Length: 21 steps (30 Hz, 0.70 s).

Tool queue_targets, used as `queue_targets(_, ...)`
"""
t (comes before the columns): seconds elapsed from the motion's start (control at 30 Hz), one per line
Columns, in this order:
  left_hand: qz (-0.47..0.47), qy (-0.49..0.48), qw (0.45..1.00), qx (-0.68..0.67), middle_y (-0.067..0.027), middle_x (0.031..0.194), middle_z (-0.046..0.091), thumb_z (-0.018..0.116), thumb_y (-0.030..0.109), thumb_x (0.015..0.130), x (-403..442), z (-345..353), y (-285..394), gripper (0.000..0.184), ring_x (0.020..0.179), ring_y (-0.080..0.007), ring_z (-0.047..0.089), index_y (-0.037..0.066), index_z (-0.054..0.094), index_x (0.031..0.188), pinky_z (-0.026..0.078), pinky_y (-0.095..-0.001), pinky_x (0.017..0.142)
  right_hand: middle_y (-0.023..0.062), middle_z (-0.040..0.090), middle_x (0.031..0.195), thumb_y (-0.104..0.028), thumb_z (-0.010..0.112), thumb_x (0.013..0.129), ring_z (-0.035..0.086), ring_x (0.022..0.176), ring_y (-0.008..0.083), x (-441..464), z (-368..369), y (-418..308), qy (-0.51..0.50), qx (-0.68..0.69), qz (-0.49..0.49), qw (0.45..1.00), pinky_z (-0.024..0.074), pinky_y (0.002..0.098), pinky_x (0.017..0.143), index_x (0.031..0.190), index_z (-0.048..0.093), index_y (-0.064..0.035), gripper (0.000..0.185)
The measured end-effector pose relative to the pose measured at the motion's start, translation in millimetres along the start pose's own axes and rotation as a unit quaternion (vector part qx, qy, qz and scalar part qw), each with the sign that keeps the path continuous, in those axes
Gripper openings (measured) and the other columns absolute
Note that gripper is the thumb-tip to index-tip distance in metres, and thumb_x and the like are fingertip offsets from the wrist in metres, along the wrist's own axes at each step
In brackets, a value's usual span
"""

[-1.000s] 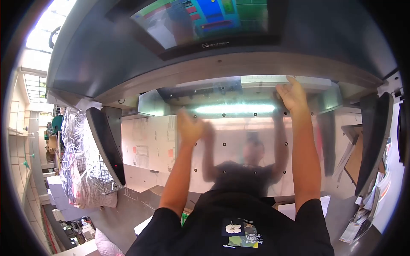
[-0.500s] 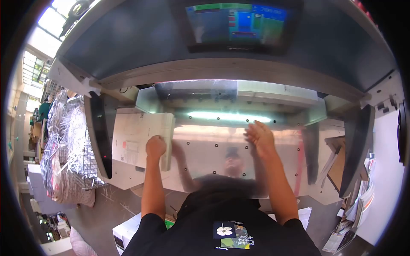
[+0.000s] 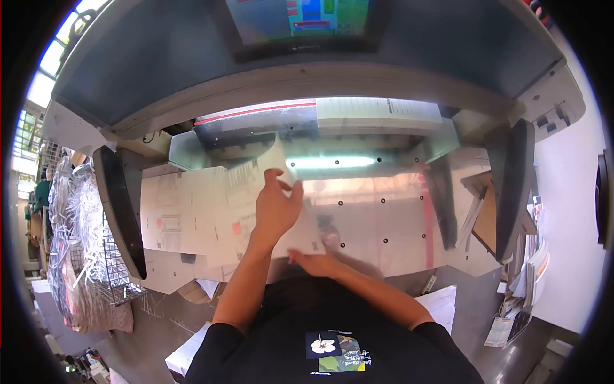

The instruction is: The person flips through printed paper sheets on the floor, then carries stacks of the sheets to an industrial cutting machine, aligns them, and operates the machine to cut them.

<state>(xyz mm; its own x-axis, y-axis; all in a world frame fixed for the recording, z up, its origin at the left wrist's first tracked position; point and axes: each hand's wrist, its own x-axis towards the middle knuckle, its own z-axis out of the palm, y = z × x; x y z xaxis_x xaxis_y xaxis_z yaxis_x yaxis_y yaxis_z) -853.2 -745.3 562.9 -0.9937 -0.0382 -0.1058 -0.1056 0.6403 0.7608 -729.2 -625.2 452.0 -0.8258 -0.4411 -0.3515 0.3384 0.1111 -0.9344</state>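
Observation:
Blurred printed sheets [image 3: 243,211] lie at an angle over the left part of the metal machine bed [image 3: 364,217], their far corner curling upward. My left hand [image 3: 279,205] is closed on them toward their right side, fingers bent and thumb apart from the fingertips. At their near right corner, my right hand [image 3: 316,264] grips the edge; its fingertips are partly smeared by motion. To the left, a flat pile of printed paper [image 3: 173,211] rests on the bed, partly overlapped by the moving sheets. How many sheets my hands hold cannot be told.
A screen [image 3: 307,19] sits in the machine's front above the bed. Inside the slot stands a white paper stack [image 3: 377,109]. Dark side guards [image 3: 121,211] flank the bed. Shredded paper strips in a wire basket [image 3: 115,237] are at left, papers [image 3: 524,288] at right.
My left hand has moved right from the paper pile, bringing blurred sheets along. My right hand has come down and left from over the bare bed to the sheets' near corner. The view has shifted.

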Motion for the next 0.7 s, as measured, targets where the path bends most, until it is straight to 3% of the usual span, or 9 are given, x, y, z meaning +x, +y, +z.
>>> queue_targets(0.03,0.003,-0.003,1.0,-0.001,-0.0238,0.107,0.073,0.075,0.039,0.094,1.2,4.2,16.8,0.064,0.096,-0.0424,0.072,0.0,0.047,0.135,0.056,-0.0479,0.084,0.0118,0.072,0.097,-0.012,0.065,0.102,0.072,0.072,0.0191,-4.3,-4.8,-10.3,0.118,0.026,-0.051,0.991,0.0577,0.0317,0.06,0.125,0.057,0.0026,0.028)
queue_targets(0.1,0.045,-0.023,0.998,-0.025,-0.0243,0.113,0.071,0.075,0.04,0.094,-0.5,10.0,23.5,0.065,0.1,-0.0415,0.071,-0.001,0.048,0.137,0.056,-0.0468,0.087,0.0102,0.072,0.093,-0.012,0.064,0.103,0.07,0.066,0.0169,3.5,-29.3,7.0,0.197,0.19,-0.004,0.962,0.0536,0.0287,0.053,0.123,0.058,0.0032,0.025)
queue_targets(0.17,0.093,-0.037,0.995,-0.021,-0.0238,0.125,0.067,0.075,0.038,0.094,1.5,15.8,24.5,0.062,0.114,-0.039,0.067,-0.001,0.055,0.138,0.053,-0.0446,0.098,0.0106,0.072,0.093,-0.015,0.066,0.103,0.068,0.064,0.0162,-2.2,-75.2,-1.2,0.256,0.253,-0.007,0.933,0.0537,0.0289,0.054,0.124,0.059,0.0017,0.027)
queue_targets(0.23,0.125,0.002,0.991,0.036,-0.023,0.127,0.066,0.076,0.036,0.094,6.7,28.5,-3.0,0.056,0.119,-0.0392,0.064,-0.001,0.06,0.133,0.051,-0.046,0.102,0.0105,0.071,0.091,-0.017,0.068,0.103,0.067,0.065,0.016,-4.1,-121.0,20.4,0.314,0.271,0.034,0.909,0.0541,0.0295,0.054,0.124,0.059,-0.0004,0.028)
queue_targets(0.33,0.137,0.036,0.986,0.086,-0.0251,0.128,0.065,0.076,0.031,0.094,7.4,44.1,-34.8,0.053,0.124,-0.0418,0.059,-0.001,0.06,0.133,0.047,-0.047,0.107,0.0066,0.068,0.088,-0.019,0.07,0.102,0.065,0.065,0.0149,-11.9,-174.4,19.2,0.379,0.351,0.014,0.856,0.0542,0.0292,0.055,0.117,0.062,-0.0028,0.024)
queue_targets(0.47,0.123,0.02,0.979,0.158,-0.03,0.151,0.046,0.085,0.034,0.085,13.4,71.8,-73.0,0.09,0.141,-0.0454,0.041,-0.003,0.039,0.153,0.034,-0.0534,0.118,0.0048,0.065,0.089,-0.019,0.072,0.1,0.065,0.07,0.0145,0.0,-254.9,18.8,0.412,0.411,0.0,0.813,0.0548,0.0283,0.057,0.114,0.062,-0.0057,0.021)
queue_targets(0.53,0.142,0.002,0.981,0.134,-0.0313,0.152,0.044,0.089,0.036,0.081,29.7,85.9,-73.0,0.1,0.143,-0.0461,0.038,-0.004,0.035,0.155,0.033,-0.0531,0.119,0.0049,0.065,0.091,-0.017,0.073,0.099,0.065,0.074,0.0157,14.5,-288.3,1.7,0.428,0.441,0.004,0.789,0.0558,0.0295,0.058,0.112,0.063,-0.0066,0.019)
queue_targets(0.63,0.217,0.011,0.971,0.098,-0.0353,0.155,0.041,0.091,0.041,0.078,76.1,114.6,-70.7,0.114,0.142,-0.0464,0.043,-0.006,0.027,0.16,0.035,-0.0491,0.12,0.0085,0.065,0.098,-0.013,0.07,0.101,0.067,0.077,0.0192,50.2,-335.2,-7.4,0.455,0.463,-0.022,0.76,0.0589,0.0329,0.064,0.116,0.061,-0.0046,0.02)
queue_targets(0.7,0.208,0.009,0.972,0.11,-0.0338,0.155,0.042,0.091,0.042,0.079,106.5,131.2,-58.4,0.113,0.141,-0.0456,0.046,-0.008,0.029,0.159,0.039,-0.0478,0.118,0.0104,0.066,0.1,-0.011,0.067,0.102,0.068,0.079,0.0201,63.5,-358.1,-23.9,0.469,0.475,-0.036,0.744,0.0603,0.0345,0.067,0.116,0.061,-0.0026,0.018)
